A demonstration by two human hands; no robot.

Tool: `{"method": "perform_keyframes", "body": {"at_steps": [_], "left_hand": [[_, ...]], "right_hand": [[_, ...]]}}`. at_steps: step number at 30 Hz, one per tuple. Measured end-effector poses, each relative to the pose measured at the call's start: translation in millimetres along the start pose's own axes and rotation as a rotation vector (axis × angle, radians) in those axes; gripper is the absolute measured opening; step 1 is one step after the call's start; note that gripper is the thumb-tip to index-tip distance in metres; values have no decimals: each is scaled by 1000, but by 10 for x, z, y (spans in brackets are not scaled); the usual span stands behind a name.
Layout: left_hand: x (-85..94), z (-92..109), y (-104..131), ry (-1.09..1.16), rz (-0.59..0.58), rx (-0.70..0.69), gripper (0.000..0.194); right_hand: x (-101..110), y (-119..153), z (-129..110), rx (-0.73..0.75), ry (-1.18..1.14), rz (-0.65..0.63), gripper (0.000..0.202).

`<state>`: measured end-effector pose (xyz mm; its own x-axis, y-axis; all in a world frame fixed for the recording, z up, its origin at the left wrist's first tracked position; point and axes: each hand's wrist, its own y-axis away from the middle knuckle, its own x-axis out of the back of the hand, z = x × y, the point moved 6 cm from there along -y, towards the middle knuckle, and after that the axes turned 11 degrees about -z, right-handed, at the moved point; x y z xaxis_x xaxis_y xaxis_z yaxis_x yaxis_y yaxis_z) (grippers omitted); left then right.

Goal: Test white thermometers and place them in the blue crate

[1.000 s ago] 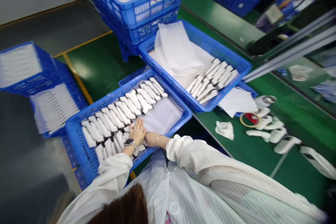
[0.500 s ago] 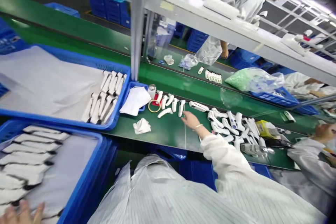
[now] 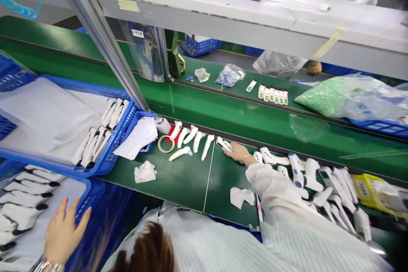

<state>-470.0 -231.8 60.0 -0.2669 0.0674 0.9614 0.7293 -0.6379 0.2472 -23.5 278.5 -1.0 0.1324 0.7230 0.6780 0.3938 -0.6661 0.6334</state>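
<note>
My right hand (image 3: 238, 152) reaches across the green bench, its fingers closed on one end of a white handheld thermometer (image 3: 222, 144) lying near the bench's back edge. Just left of it, several white thermometer housings (image 3: 208, 147) lie in a loose row. To its right sits a pile of similar white thermometers (image 3: 298, 171), partly hidden by my sleeve. My left hand (image 3: 63, 229) is open with fingers spread, above the right side of the lower blue crate (image 3: 84, 193). White housings with black ends (image 3: 27, 204) fill that crate's left part; my left hand appears to hold nothing.
An upper blue crate (image 3: 76, 172) holds more housings and white sheets. Papers (image 3: 138, 138), a tape roll (image 3: 166, 144), a metal-capped bottle (image 3: 162, 124) and crumpled tissue (image 3: 145, 172) lie on the bench. A metal post (image 3: 98, 34) and shelf (image 3: 223, 17) stand ahead.
My left hand has risen from the housings in the lower crate and moved right, fingers spread. My right hand has moved to a device right of the row. The camera view has shifted closer.
</note>
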Motion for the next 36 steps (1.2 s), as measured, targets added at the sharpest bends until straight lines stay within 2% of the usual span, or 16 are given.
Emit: {"method": "perform_keyframes", "body": {"at_steps": [3,6,8,10,13,16,18,20,22,24,25,27,30,33,36], "left_hand": [[-5,15,14,51,31,-22,56],[-75,-196,194,51,13,90,50],[-129,-404,401,52,7,184,51],[-183,-643,633,59,0,271,50],[-247,-1071,949,86,9,399,46],[-294,-1551,1163,142,48,488,42],[-332,-1864,1204,194,76,495,41],[-382,-2149,1147,253,89,453,39],[-441,-2388,1022,316,86,384,36],[-500,-2573,891,375,79,320,34],[-528,-2644,841,402,75,294,34],[-590,-2747,798,448,64,257,34],[-697,-2845,879,496,30,229,33],[-792,-2943,1018,513,-8,222,31],[-820,-3037,987,510,-25,215,31]], "right_hand": [[-267,191,-53,79,-209,-47,32],[-626,463,-266,195,-437,-118,45],[-875,630,-534,278,-544,-178,55],[-1110,755,-941,371,-599,-261,56],[-1483,921,-1864,533,-582,-444,48],[-1959,1192,-3075,702,-449,-636,40],[-2356,1423,-3950,818,-299,-724,35],[-2822,1632,-4812,920,-119,-755,31],[-3364,1767,-5589,966,62,-738,36],[-3965,1828,-6201,949,232,-707,37],[-4271,1839,-6422,923,311,-693,35],[-4842,1847,-6679,854,451,-669,31],[-5451,1847,-6677,745,616,-628,31],[-5696,1827,-6486,684,720,-585,34],[-5685,1775,-6311,658,784,-565,34]]}}
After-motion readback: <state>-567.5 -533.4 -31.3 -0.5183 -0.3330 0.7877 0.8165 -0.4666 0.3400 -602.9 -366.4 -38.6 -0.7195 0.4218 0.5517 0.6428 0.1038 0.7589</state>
